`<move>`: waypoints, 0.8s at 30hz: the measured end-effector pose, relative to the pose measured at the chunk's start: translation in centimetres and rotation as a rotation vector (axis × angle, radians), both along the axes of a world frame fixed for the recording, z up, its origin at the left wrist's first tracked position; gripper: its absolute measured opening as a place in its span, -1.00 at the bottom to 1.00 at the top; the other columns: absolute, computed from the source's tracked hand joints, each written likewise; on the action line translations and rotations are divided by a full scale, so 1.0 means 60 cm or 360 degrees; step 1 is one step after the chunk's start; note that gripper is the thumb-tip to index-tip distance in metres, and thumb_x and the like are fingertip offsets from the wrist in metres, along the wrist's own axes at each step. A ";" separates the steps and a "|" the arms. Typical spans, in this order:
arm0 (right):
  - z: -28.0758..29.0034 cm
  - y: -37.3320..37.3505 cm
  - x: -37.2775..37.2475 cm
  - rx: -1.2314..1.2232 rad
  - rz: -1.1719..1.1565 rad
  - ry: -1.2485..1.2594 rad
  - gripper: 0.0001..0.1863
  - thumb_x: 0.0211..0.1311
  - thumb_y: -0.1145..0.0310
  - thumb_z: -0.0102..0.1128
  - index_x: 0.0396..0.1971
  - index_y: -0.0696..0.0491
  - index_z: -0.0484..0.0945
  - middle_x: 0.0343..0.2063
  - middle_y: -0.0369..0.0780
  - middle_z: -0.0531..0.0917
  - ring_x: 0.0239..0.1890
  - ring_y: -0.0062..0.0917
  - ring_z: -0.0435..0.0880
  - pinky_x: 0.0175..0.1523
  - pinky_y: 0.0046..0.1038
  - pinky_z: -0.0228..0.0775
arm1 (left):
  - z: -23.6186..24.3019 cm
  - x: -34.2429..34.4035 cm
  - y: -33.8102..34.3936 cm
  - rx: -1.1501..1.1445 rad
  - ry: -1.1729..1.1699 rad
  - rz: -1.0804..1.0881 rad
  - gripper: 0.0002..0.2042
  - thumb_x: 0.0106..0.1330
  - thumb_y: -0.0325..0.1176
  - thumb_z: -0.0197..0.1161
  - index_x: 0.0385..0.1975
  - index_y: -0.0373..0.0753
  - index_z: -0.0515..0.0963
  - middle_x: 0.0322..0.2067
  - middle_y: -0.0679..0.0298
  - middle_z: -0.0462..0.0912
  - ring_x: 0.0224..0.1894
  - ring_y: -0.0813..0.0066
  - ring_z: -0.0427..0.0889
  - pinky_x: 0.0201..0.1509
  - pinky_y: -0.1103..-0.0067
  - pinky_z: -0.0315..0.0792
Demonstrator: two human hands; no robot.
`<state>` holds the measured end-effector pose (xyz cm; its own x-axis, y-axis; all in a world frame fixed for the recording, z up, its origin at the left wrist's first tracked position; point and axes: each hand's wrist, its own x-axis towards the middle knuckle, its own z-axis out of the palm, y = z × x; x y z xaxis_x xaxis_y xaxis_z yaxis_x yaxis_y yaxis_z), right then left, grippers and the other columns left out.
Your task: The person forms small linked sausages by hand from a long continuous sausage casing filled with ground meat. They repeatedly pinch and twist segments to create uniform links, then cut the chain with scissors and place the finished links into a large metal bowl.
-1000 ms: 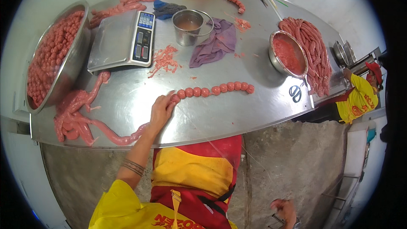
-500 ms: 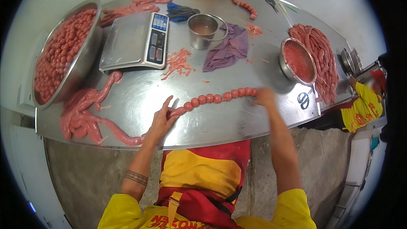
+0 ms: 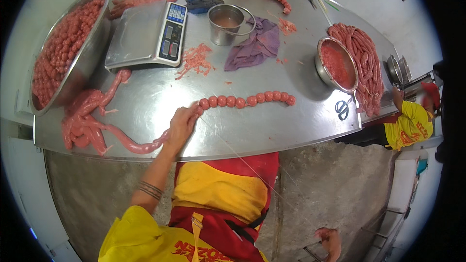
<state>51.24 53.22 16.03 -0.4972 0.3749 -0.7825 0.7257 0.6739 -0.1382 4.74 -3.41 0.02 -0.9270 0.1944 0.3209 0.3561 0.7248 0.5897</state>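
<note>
My left hand (image 3: 181, 125) is closed round a sausage casing at the left end of a string of round links (image 3: 241, 102) on the steel table. The filled, untied casing (image 3: 130, 141) trails left from this hand to a loose pile (image 3: 85, 126). A thin pale thread (image 3: 241, 156) stretches from beside my left hand down and right, past the table edge, towards my right hand (image 3: 330, 242). That hand is low over the floor, closed and slightly blurred, with the thread's end too fine to see at its fingers.
A large steel basin (image 3: 73, 53) of tied links stands left, beside a scale (image 3: 145, 34). Beyond lie a steel pot (image 3: 224, 34) and purple cloth (image 3: 255, 43). To the right are a bowl of meat (image 3: 337, 65), scissors (image 3: 341, 110), long sausages (image 3: 359, 63) and a person (image 3: 412, 121).
My right hand has left the right end of the links and swung down off the table, the thread now showing taut. My left hand has closed on the casing. The view has shifted slightly.
</note>
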 end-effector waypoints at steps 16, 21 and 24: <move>-0.263 -0.249 -0.928 0.0496 0.0748 0.0939 -0.64 0.26 0.21 0.32 -0.03 0.07 0.58 -0.22 -0.16 0.74 -0.26 -0.41 0.75 -0.34 -0.36 0.49 | -0.006 0.027 -0.010 -0.0358 -0.0193 0.0079 -0.86 0.44 -0.37 0.20 -0.33 -0.30 0.57 -0.37 0.01 0.59 -0.27 -0.02 0.61 -0.21 0.16 0.50; -0.209 -0.717 -0.763 -0.0510 0.1453 0.0909 -0.41 0.33 0.15 0.18 0.25 0.20 0.46 -0.13 0.16 0.73 -0.08 -0.04 0.76 -0.03 0.08 0.52 | -0.014 0.031 -0.019 0.0243 -0.0276 0.0010 -0.96 0.35 -0.48 0.25 -0.29 -0.29 0.61 -0.42 0.03 0.57 -0.34 0.00 0.60 -0.26 0.21 0.49; -0.177 -0.544 -0.518 -0.1322 0.1104 0.1305 -0.11 0.33 0.39 0.23 0.56 0.15 -0.04 0.49 0.22 0.10 0.43 0.01 0.37 0.46 -0.08 0.28 | -0.019 0.012 -0.025 0.0093 -0.0087 0.0108 -0.93 0.38 -0.46 0.26 -0.30 -0.32 0.63 -0.46 -0.03 0.56 -0.41 -0.11 0.60 -0.33 0.15 0.49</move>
